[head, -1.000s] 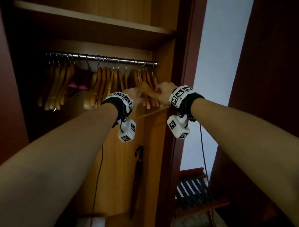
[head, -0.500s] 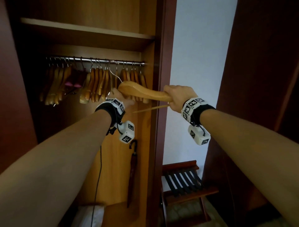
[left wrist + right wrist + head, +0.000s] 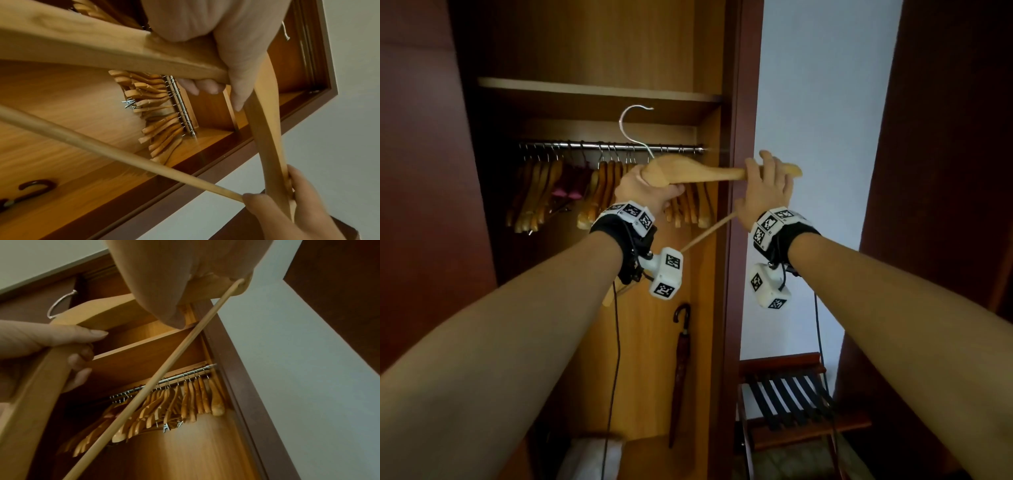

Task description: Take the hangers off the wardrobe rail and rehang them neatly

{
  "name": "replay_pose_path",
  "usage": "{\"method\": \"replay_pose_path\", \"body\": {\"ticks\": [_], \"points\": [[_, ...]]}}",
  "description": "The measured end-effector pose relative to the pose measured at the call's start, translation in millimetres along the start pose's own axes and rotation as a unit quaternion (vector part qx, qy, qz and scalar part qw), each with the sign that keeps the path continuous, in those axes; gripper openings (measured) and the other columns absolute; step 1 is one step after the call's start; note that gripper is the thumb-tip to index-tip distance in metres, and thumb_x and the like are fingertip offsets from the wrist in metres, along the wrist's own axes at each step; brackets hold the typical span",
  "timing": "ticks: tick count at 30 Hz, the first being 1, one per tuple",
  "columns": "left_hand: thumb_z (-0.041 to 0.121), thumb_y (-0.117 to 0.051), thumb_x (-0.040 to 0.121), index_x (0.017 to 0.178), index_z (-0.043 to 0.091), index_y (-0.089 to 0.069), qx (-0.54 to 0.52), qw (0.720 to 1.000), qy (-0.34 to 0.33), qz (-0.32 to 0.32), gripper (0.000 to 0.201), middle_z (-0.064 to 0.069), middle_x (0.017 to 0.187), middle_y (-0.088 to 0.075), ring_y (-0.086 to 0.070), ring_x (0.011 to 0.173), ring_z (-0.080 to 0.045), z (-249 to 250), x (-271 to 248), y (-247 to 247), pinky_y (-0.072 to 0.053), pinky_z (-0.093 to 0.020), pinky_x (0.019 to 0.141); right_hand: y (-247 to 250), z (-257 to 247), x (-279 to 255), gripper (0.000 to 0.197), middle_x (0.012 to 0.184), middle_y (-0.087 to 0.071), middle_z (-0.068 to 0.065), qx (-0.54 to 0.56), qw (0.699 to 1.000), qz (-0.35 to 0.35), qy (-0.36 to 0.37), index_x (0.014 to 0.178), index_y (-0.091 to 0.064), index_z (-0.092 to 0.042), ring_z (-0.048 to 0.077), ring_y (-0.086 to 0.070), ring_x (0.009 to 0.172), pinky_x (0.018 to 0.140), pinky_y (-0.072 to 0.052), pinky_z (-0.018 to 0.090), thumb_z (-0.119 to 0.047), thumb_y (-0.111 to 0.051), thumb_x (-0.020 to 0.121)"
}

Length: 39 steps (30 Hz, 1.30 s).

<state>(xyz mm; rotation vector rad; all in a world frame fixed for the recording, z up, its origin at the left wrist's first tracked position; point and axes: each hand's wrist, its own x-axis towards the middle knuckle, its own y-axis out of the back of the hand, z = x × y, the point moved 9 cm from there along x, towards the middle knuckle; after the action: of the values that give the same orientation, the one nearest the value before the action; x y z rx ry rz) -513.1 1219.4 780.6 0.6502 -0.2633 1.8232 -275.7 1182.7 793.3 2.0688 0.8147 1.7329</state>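
Note:
A light wooden hanger (image 3: 702, 173) with a steel hook (image 3: 631, 125) is off the rail, held level in front of the wardrobe. My left hand (image 3: 642, 188) grips it at the neck below the hook. My right hand (image 3: 765, 183) grips its right arm near the tip. Its thin crossbar (image 3: 705, 233) slants down between my wrists. The chrome rail (image 3: 585, 146) behind carries several wooden hangers (image 3: 602, 192). In the left wrist view my fingers (image 3: 205, 84) curl round the hanger (image 3: 102, 48). In the right wrist view the crossbar (image 3: 164, 366) runs across the rail (image 3: 180, 378).
A wooden shelf (image 3: 599, 92) sits just above the rail. Something pink (image 3: 570, 183) hangs among the left hangers. A dark umbrella (image 3: 681, 370) hangs on the wardrobe's inner wall. A slatted luggage rack (image 3: 791, 394) stands by the white wall at the right.
The hanger has come off the rail and out towards me. Its hook now stands clear above the rail, and my right hand has swung out to the right with it.

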Motion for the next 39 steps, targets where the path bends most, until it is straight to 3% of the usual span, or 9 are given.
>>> {"method": "replay_pose_path", "body": {"ticks": [6, 11, 15, 20, 24, 29, 31, 34, 39], "points": [[0.037, -0.090, 0.059, 0.116, 0.018, -0.059, -0.101, 0.994, 0.043, 0.024, 0.068, 0.001, 0.098, -0.066, -0.068, 0.079, -0.013, -10, -2, 13, -0.060, -0.027, 0.067, -9, -31, 6, 0.088, 0.163, 0.008, 0.006, 0.074, 0.996, -0.043, 0.028, 0.156, -0.006, -0.018, 0.028, 0.006, 0.150, 0.121, -0.015, 0.047, -0.022, -0.059, 0.085], [0.018, -0.088, 0.066, 0.088, 0.023, -0.063, -0.189, 0.978, 0.077, 0.029, 0.034, -0.007, 0.089, -0.072, -0.071, 0.077, -0.022, -21, -4, 16, -0.060, -0.035, 0.073, -41, -53, -1, 0.083, 0.164, 0.003, 0.001, 0.176, 0.968, -0.179, 0.014, 0.156, -0.008, -0.019, 0.028, -0.029, 0.144, 0.112, -0.038, 0.043, -0.026, -0.058, 0.090], [0.018, -0.088, 0.063, 0.095, 0.014, -0.068, -0.266, 0.957, 0.113, 0.033, 0.038, -0.007, 0.084, -0.073, -0.070, 0.078, -0.025, -35, 3, 18, -0.058, -0.047, 0.081, -63, -77, -18, 0.075, 0.162, -0.014, 0.006, 0.166, 0.947, -0.273, 0.040, 0.154, -0.023, -0.018, 0.025, -0.030, 0.143, 0.112, -0.032, 0.036, -0.041, -0.058, 0.091], [0.022, -0.072, 0.084, 0.117, 0.013, -0.059, -0.323, 0.935, 0.134, 0.055, 0.037, -0.004, 0.087, -0.068, -0.065, 0.082, -0.025, -33, 6, 19, -0.054, -0.036, 0.069, -94, -99, -36, 0.086, 0.162, -0.014, 0.011, 0.183, 0.904, -0.384, 0.035, 0.156, -0.007, -0.022, 0.033, -0.023, 0.146, 0.116, -0.028, 0.047, -0.040, -0.061, 0.091], [0.011, -0.065, 0.088, 0.122, 0.014, -0.053, -0.368, 0.912, 0.160, 0.083, 0.036, -0.010, 0.099, -0.063, -0.063, 0.094, -0.027, -31, 7, 13, -0.053, -0.041, 0.083, -96, -101, -33, 0.080, 0.161, -0.011, 0.016, 0.118, 0.933, -0.334, 0.060, 0.155, -0.009, -0.016, 0.036, -0.015, 0.147, 0.118, -0.017, 0.046, -0.019, -0.060, 0.094], [0.008, -0.066, 0.086, 0.130, 0.006, -0.048, -0.391, 0.902, 0.170, 0.076, 0.047, -0.017, 0.111, -0.065, -0.068, 0.088, -0.027, -35, 18, 9, -0.058, -0.043, 0.076, -101, -90, -24, 0.064, 0.128, -0.055, 0.011, 0.223, 0.932, -0.286, -0.013, 0.146, -0.032, -0.022, 0.030, -0.056, 0.113, 0.090, -0.050, 0.039, -0.027, -0.063, 0.091], [0.016, -0.069, 0.085, 0.130, 0.011, -0.050, -0.346, 0.925, 0.158, 0.024, 0.050, -0.015, 0.117, -0.063, -0.064, 0.101, -0.031, -33, 24, 6, -0.055, -0.053, 0.084, -106, -87, -25, 0.053, 0.113, -0.062, 0.005, 0.258, 0.926, -0.275, -0.022, 0.134, -0.043, -0.023, 0.025, -0.062, 0.099, 0.078, -0.054, 0.036, -0.026, -0.066, 0.086], [0.023, -0.069, 0.088, 0.122, 0.012, -0.057, -0.238, 0.961, 0.127, -0.058, 0.038, -0.009, 0.113, -0.066, -0.065, 0.104, -0.025, -27, 31, 1, -0.058, -0.047, 0.083, -116, -82, -27, 0.038, 0.098, -0.061, 0.003, 0.325, 0.906, -0.265, -0.061, 0.119, -0.051, -0.017, 0.027, -0.063, 0.093, 0.079, -0.055, 0.040, -0.018, -0.064, 0.083], [0.015, -0.064, 0.091, 0.099, 0.016, -0.062, -0.163, 0.978, 0.106, -0.078, 0.009, -0.009, 0.111, -0.066, -0.065, 0.103, -0.024, -36, 57, 6, -0.060, -0.041, 0.078, -133, -82, -21, 0.044, 0.106, -0.061, 0.012, 0.380, 0.879, -0.259, -0.124, 0.126, -0.050, -0.011, 0.028, -0.060, 0.093, 0.078, -0.054, 0.039, -0.012, -0.062, 0.084]]}}
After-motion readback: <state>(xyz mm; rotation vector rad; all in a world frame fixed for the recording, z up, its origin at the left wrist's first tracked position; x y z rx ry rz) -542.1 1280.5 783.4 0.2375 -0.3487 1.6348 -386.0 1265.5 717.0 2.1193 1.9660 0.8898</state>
